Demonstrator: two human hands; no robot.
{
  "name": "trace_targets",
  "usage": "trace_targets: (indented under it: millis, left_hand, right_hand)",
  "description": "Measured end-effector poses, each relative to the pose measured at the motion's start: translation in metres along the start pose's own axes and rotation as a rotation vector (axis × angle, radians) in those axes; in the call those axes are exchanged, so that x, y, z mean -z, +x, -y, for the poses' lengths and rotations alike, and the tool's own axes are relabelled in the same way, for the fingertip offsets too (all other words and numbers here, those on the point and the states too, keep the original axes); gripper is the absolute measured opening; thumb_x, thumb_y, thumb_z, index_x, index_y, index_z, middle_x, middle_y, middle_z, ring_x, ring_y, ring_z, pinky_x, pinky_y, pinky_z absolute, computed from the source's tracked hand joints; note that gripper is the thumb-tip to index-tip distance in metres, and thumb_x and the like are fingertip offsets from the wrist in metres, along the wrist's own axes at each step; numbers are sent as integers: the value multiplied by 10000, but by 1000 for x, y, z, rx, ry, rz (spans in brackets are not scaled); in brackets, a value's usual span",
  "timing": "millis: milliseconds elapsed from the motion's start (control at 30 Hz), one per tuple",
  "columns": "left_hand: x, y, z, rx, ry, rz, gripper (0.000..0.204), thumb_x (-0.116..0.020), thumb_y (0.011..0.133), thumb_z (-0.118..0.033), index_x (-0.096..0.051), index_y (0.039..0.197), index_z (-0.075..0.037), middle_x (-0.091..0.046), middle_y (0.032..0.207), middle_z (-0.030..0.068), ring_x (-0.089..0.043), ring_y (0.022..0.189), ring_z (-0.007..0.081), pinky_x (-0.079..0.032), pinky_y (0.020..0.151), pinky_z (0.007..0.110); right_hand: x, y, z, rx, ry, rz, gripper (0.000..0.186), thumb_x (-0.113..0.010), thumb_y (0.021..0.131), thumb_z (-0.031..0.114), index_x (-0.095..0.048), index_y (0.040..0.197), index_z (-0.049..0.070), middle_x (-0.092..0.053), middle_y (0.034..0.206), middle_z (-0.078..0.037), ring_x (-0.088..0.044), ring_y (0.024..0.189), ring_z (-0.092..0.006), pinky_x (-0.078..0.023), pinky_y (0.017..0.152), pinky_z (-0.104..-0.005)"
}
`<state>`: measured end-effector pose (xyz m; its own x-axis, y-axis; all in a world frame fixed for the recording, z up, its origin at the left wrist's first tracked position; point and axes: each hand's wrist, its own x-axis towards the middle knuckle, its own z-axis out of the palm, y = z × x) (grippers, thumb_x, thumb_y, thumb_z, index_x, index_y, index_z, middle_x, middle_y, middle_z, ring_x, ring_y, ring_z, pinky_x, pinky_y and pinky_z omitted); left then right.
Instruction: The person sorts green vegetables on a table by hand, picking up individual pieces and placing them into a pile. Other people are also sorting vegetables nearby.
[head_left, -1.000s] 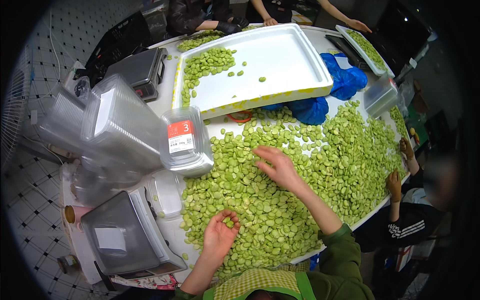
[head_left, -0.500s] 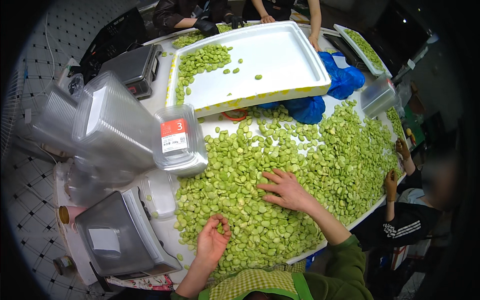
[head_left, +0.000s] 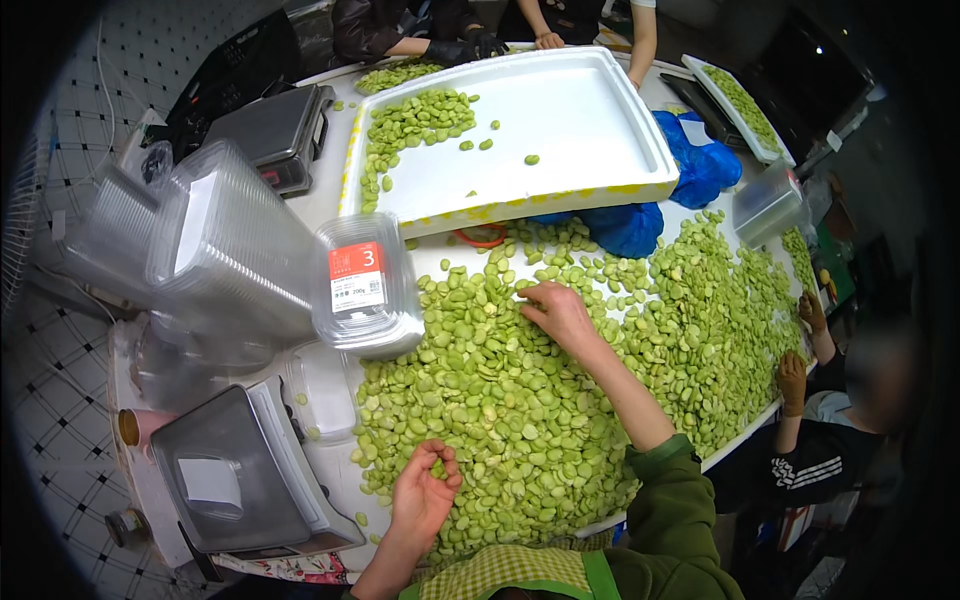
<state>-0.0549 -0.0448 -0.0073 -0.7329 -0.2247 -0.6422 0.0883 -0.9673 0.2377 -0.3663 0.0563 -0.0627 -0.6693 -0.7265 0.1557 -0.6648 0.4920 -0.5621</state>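
Observation:
Shelled green broad beans [head_left: 500, 420] lie in a wide, loose heap across the white table. My left hand [head_left: 422, 500] rests at the heap's near left side, palm turned up and fingers curled around a bit of green bean. Farther out, my right hand [head_left: 558, 312] reaches over the heap's far part. Its fingers are bent down and drawn together at the beans; what is between the fingertips is hidden.
A white foam tray [head_left: 570, 110] with some beans stands beyond the heap. Stacked clear tubs [head_left: 235, 240], a labelled tub stack [head_left: 370, 290] and two scales [head_left: 245, 470] are on the left. Blue bags [head_left: 630, 228] lie under the tray's edge. Co-workers' gloved hands [head_left: 792, 382] work around the table.
My right hand has moved away from me and slightly left, its spread fingers now drawn together. The left hand stays nearly in place, fingers curled. The view has shifted a little.

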Motion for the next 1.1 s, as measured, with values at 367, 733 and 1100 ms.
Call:
trace_targets:
  millis: [367,733,1100]
  left_hand:
    - [-4,6,1,-29,80,6,174,-467,902,-80,-526,1059,-34,-555,981,91,-531,881,192,-468,785,316]
    - [-53,23,23,51,97,54,298,-451,954,-183,-500,1169,18,-519,1130,113,-500,1055,207,-430,945,353]
    - [-10,10,0,9,99,-12,151,-453,928,-132,-533,1014,-36,-539,988,94,-512,876,189,-462,790,315]
  right_hand:
    - [21,-30,-2,-79,50,-70,108,-681,774,86,-668,877,55,-628,766,-78,-615,677,-213,-503,616,-323]
    - [71,-88,103,242,512,297,216,-708,810,153,-711,1016,87,-672,1107,-88,-638,945,-209,-526,804,-322]
    - [-1,-44,-34,-321,-317,190,690,-485,913,522,-310,1463,143,-249,1508,-210,-217,1397,-390,-237,1117,-481]
